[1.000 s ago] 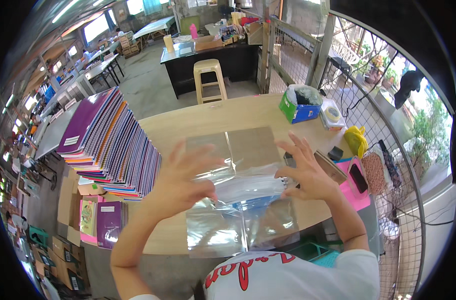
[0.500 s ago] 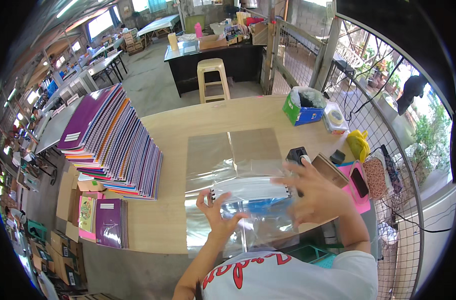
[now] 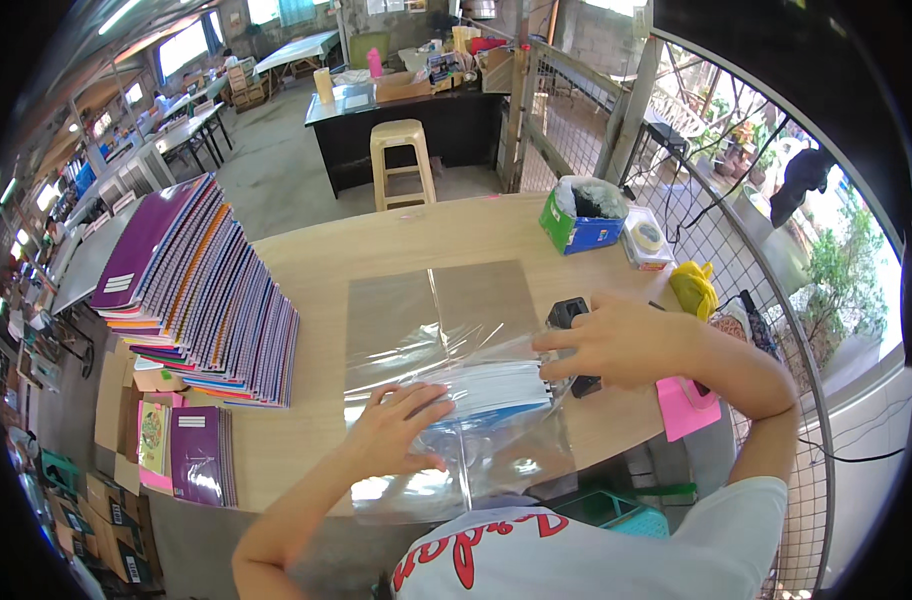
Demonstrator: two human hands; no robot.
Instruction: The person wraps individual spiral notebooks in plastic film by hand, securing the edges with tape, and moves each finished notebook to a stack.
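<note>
A stack of notebooks point(image 3: 501, 390) with white page edges and a blue side lies on a large clear plastic sheet point(image 3: 416, 300), some of the film over it. My left hand point(image 3: 401, 430) rests on the film at the stack's left end, its fingers stretched out and apart. My right hand point(image 3: 616, 340) reaches across to the stack's right end. Its fingers point left, spread, close to the film's edge. Partly hidden behind that hand stands a black tape dispenser point(image 3: 568, 312).
A tall pile of spiral notebooks point(image 3: 201, 290) stands at the left, with purple notebooks point(image 3: 198, 450) before it. A green and blue box point(image 3: 583, 220), a tape roll point(image 3: 648, 237) and a yellow bundle point(image 3: 692, 288) line the right. Wire mesh point(image 3: 716, 240) borders that side.
My left hand has come down flat onto the film. My right hand has moved up and turned inward at the stack's right end. The whole view has shifted slightly.
</note>
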